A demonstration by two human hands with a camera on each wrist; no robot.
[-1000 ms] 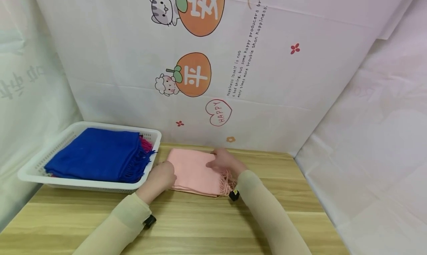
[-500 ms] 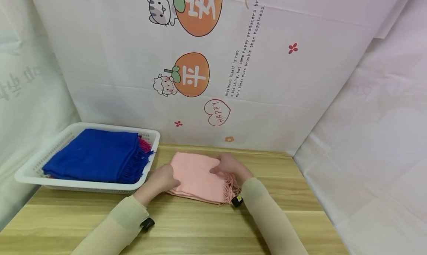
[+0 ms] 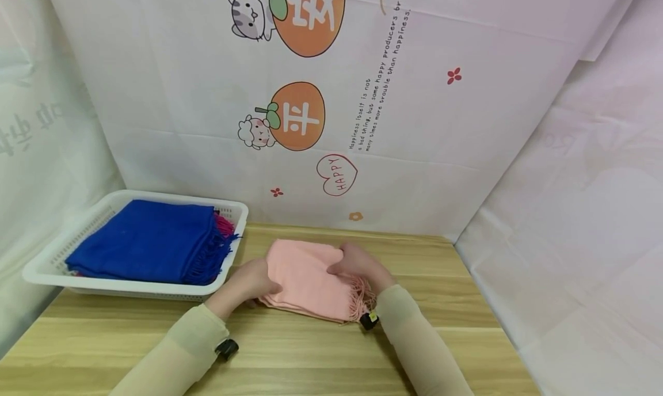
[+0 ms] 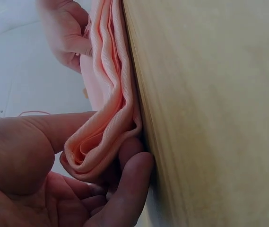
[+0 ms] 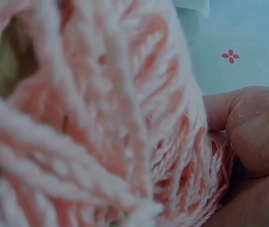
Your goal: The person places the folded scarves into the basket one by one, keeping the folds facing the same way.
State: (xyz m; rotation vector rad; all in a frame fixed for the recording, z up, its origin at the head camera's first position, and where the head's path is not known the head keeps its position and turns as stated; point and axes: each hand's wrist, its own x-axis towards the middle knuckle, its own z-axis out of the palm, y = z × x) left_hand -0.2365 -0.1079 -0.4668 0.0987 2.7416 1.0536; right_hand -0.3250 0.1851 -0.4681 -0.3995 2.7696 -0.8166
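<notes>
A folded pink scarf lies on the wooden table, its fringe toward the right. My left hand grips its left folded edge; in the left wrist view the thumb lies over the layered scarf and the fingers curl beneath it. At the right end, my right hand holds the far side near the fringe, thumb on top and fingers hidden behind. Twisted fringe strands fill most of the right wrist view, with part of the right hand beside them.
Left of the scarf stands a white plastic basket. In it lies a folded blue scarf with fringe, and magenta fringe shows beneath. A white printed backdrop rises behind the wooden table.
The pink scarf has shifted slightly toward me and right, turning a little. My left hand has moved from resting at its edge to gripping it; the right hand has moved with it.
</notes>
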